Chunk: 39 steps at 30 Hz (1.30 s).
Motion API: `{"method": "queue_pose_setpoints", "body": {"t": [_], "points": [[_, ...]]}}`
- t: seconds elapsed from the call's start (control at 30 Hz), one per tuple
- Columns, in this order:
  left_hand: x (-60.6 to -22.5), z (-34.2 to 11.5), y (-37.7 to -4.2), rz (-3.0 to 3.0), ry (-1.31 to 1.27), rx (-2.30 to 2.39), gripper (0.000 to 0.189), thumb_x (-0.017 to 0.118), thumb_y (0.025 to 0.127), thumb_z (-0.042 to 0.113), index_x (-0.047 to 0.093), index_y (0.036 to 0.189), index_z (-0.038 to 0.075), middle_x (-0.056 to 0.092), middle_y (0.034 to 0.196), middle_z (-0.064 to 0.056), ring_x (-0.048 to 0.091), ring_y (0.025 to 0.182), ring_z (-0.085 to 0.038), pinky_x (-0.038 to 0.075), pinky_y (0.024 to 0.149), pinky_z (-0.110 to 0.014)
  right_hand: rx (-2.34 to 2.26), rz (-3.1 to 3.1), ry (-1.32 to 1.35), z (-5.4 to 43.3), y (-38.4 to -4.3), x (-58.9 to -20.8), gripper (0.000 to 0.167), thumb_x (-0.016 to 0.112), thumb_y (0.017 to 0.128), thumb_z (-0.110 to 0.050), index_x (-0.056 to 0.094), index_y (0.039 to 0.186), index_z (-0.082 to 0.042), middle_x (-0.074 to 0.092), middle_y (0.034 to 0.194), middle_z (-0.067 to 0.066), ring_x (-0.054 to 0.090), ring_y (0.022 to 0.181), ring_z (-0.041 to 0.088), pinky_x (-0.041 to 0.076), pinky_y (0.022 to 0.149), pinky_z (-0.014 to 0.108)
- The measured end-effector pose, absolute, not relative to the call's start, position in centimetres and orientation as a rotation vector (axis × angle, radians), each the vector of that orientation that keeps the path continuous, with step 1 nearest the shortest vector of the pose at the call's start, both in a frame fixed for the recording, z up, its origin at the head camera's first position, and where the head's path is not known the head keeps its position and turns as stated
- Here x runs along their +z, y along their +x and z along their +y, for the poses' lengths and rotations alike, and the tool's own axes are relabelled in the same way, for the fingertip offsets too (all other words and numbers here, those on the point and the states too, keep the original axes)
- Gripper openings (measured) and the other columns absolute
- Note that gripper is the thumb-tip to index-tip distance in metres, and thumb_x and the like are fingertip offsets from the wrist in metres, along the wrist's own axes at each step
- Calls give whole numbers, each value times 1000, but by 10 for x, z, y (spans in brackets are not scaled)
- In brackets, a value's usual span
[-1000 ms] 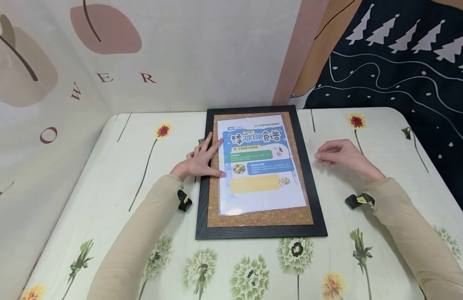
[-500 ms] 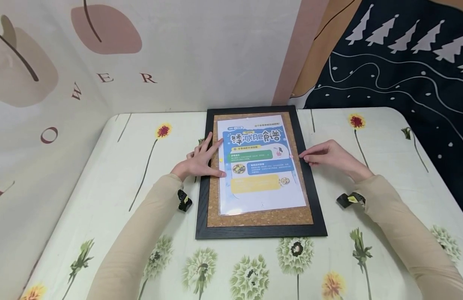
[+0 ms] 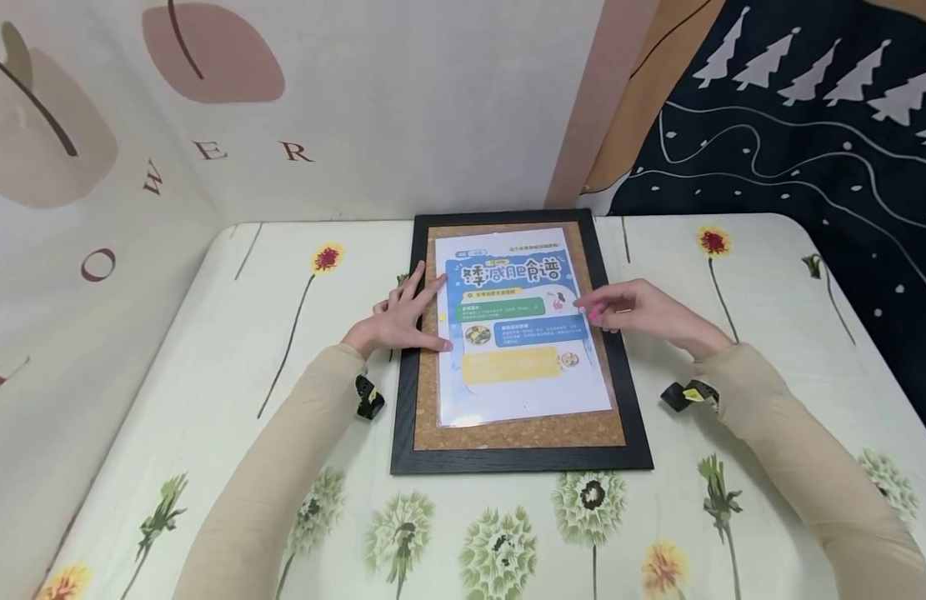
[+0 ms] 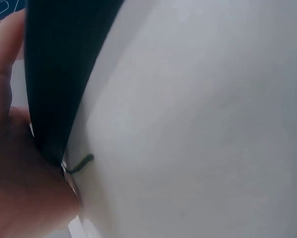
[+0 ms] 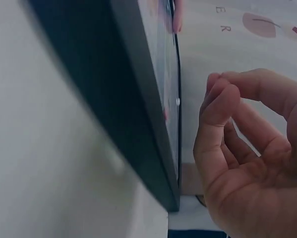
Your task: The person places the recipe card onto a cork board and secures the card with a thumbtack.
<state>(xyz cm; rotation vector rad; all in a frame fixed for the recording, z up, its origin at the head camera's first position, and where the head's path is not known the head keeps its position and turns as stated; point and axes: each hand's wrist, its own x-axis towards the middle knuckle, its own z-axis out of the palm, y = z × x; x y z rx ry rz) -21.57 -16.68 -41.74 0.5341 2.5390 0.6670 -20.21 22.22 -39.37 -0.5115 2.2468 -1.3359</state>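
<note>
A cork board (image 3: 523, 433) in a black frame (image 3: 523, 461) lies on the cloth with a printed sheet (image 3: 523, 400) on it. My left hand (image 3: 395, 321) rests across the frame's left side with fingers spread, thumb and forefinger reaching the sheet's left edge. At the sheet's right edge, my right hand (image 3: 646, 312) pinches what looks like a pink push pin (image 3: 594, 314) between thumb and forefinger. In the right wrist view its fingertips meet and hide what is between them. A small yellow spot, perhaps a pin (image 3: 442, 317), marks the sheet's left edge.
A flower-patterned tablecloth (image 3: 230, 467) covers the table under the frame. Behind stands a pale printed fabric wall (image 3: 417, 108), which the frame's top side nearly meets. A dark fabric (image 3: 793, 167) with white trees hangs at the right.
My right hand has moved left from the cloth, over the frame's right side to the sheet's edge, where bright pink now shows between its fingers. My left hand has stayed in place.
</note>
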Motion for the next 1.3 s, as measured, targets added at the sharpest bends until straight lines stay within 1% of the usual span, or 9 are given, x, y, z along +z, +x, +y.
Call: {"method": "queue_pose_setpoints", "body": {"t": [0.1,0.2,0.4,0.57,0.7,0.87,1.0,1.13,1.3], "points": [[-417,-167,-217,2541,526,657,110,74,79,49,1,157,24,-27,157,-5,-5,141,-44,17,96,-60,-1358,2222,-545,215,-203,-392,28,63,91,-1,59,118,6,65,104,21,61,87,24,50,74,27],[-416,-167,-217,2535,520,654,110,75,79,48,2,157,23,-27,157,-5,-5,141,-44,18,95,-59,-1350,2212,-565,209,-203,-393,24,66,89,-1,56,109,7,66,98,19,63,88,26,51,75,27],[-416,-166,-216,2532,511,659,110,75,78,47,2,157,23,-26,157,-6,-3,141,-43,18,95,-57,-1299,2190,-635,198,-201,-398,15,67,88,-1,61,101,5,65,95,14,63,86,26,50,75,28],[-415,-165,-216,2528,505,675,111,76,78,47,3,157,22,-26,157,-6,-1,141,-44,17,96,-58,-1278,2122,-673,188,-196,-401,10,66,88,0,62,96,3,66,89,13,61,79,25,49,70,29],[-416,-166,-216,2531,502,675,111,76,78,46,3,157,22,-26,157,-6,-1,141,-44,16,97,-59,-1266,2051,-693,181,-193,-402,6,63,88,1,63,94,3,67,84,13,62,74,25,48,64,31],[-416,-165,-217,2537,503,639,111,75,78,48,1,157,23,-27,157,-5,-1,141,-45,18,96,-58,-1228,1991,-700,171,-189,-401,5,61,89,0,64,92,3,67,80,14,59,70,27,46,63,32],[-415,-165,-216,2533,507,635,111,75,79,49,1,157,24,-27,157,-5,-3,141,-46,18,96,-59,-1183,1949,-719,162,-184,-401,7,61,88,0,65,93,2,67,80,13,58,69,25,44,60,31],[-414,-165,-216,2526,506,651,111,76,79,48,0,157,24,-28,156,-5,-5,141,-45,15,98,-60,-1165,1877,-757,154,-180,-401,8,60,87,3,65,93,3,67,81,12,60,69,24,44,58,30],[-415,-166,-216,2525,501,652,112,76,79,47,0,157,24,-29,156,-5,-7,141,-43,14,98,-61,-1161,1809,-778,143,-174,-402,9,61,85,7,66,92,3,69,82,12,65,71,25,51,64,32]]}}
